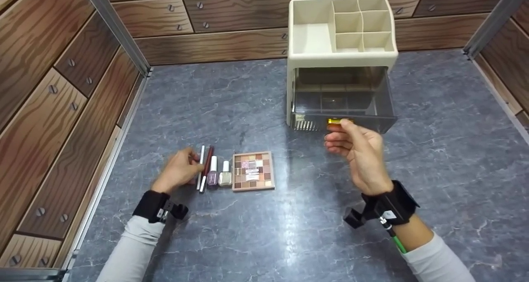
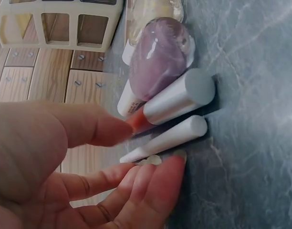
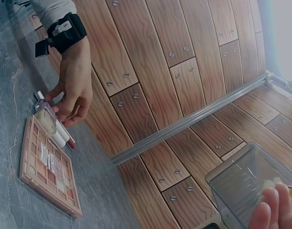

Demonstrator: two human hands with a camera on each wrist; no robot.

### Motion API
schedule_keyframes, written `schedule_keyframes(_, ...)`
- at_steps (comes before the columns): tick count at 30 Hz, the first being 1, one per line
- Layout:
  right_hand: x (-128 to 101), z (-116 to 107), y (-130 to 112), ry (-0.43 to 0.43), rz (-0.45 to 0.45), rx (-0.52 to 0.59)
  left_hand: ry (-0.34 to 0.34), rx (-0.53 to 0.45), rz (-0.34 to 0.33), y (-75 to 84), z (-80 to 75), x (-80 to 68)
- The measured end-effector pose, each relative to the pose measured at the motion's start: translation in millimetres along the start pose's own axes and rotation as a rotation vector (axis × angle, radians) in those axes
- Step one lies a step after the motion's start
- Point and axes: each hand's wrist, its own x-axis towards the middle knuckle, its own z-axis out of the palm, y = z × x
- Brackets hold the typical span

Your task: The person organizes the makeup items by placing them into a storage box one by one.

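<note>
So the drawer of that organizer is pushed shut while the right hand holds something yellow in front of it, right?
Not quite. The drawer is pulled out, as the head view shows. The right hand does hold a small yellow thing at its front edge.

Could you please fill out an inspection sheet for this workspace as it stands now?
Surface: grey marble-look tabletop, flat.
Job's things: cream organizer with its smoky drawer pulled open; small yellow item at the drawer front.
Clutter: white pencil, red-and-white tube, purple bottle, pale bottle, eyeshadow palette in a row.
Grippers: left hand touches the pencils; right hand pinches the yellow item.
Cables: green cord at the right wristband.
Surroundings: wood-print walls, metal corner posts.
</note>
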Motion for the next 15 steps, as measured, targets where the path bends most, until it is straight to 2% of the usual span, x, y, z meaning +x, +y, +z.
schedule_keyframes(9,0.4,0.1,1.2,-0.013,-0.021,-0.009,0.039,-0.003,-0.021,-0.8,4.9,0.7)
schedule_keyframes(15,-0.2,-0.9,1.3,-0.011,-0.022,-0.008,0.098,0.126,0.001,0.8,6.0,2.9)
